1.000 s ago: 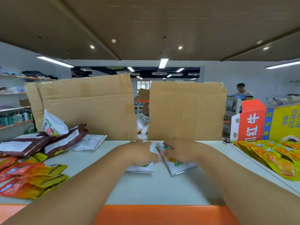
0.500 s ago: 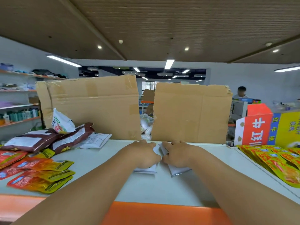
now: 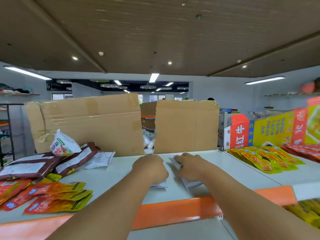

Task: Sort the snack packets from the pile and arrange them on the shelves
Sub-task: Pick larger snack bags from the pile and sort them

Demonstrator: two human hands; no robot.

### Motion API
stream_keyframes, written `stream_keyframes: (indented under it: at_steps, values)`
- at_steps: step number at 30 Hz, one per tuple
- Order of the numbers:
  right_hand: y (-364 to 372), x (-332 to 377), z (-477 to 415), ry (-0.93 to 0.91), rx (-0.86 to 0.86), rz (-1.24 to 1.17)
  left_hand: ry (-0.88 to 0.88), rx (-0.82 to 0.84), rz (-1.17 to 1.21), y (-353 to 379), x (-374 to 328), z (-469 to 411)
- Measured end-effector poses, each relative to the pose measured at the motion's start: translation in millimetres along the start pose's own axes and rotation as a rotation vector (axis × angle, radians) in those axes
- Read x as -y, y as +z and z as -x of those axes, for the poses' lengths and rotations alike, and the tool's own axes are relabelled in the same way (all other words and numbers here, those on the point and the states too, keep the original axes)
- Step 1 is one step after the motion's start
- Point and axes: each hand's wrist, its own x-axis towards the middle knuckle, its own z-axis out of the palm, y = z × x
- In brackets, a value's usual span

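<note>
Two white snack packets lie side by side on the white shelf top [image 3: 121,172]. My left hand [image 3: 150,168] covers the left packet [image 3: 158,185], fingers curled over it. My right hand [image 3: 189,168] grips the right packet [image 3: 191,183], whose far corner sticks out above the fingers. Most of both packets is hidden under the hands. Left of them lie brown packets [image 3: 31,168], a white puffed bag [image 3: 63,144] and red-yellow packets [image 3: 57,200]. A row of yellow packets [image 3: 263,160] lies on the right.
Two brown cardboard flaps [image 3: 90,125] stand at the back of the shelf, with white packets in the gap between them [image 3: 149,140]. A red and yellow carton [image 3: 270,130] stands at the right. An orange shelf edge [image 3: 173,212] runs along the front.
The view has tipped and shifted, showing the orange front edge. Both hands stay on the two white packets, now set slightly apart.
</note>
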Motion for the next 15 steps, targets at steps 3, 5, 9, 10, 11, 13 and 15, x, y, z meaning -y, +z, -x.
stream_keyframes:
  at_steps: [3, 5, 9, 10, 11, 13, 15]
  values:
    - [-6, 1, 22, 0.031, -0.081, -0.066, 0.079, -0.178, 0.137, -2, 11, 13]
    - [-16, 0, 43, 0.056, -0.129, -0.090, 0.157, -0.282, 0.171, -3, 14, 21]
    - [-52, -11, 91, 0.131, -0.237, -0.114, 0.279, -0.405, 0.309, -11, -2, 26]
    - [-60, -17, 104, 0.159, -0.264, -0.106, 0.322, -0.433, 0.318, -14, -12, 28]
    - [-67, -24, 119, 0.200, -0.289, -0.090, 0.366, -0.449, 0.323, -17, -24, 29]
    - [-76, -41, 148, 0.287, -0.309, -0.057, 0.443, -0.441, 0.347, -22, -55, 36]
    - [-79, -63, 179, 0.355, -0.317, -0.043, 0.529, -0.410, 0.365, -21, -92, 45]
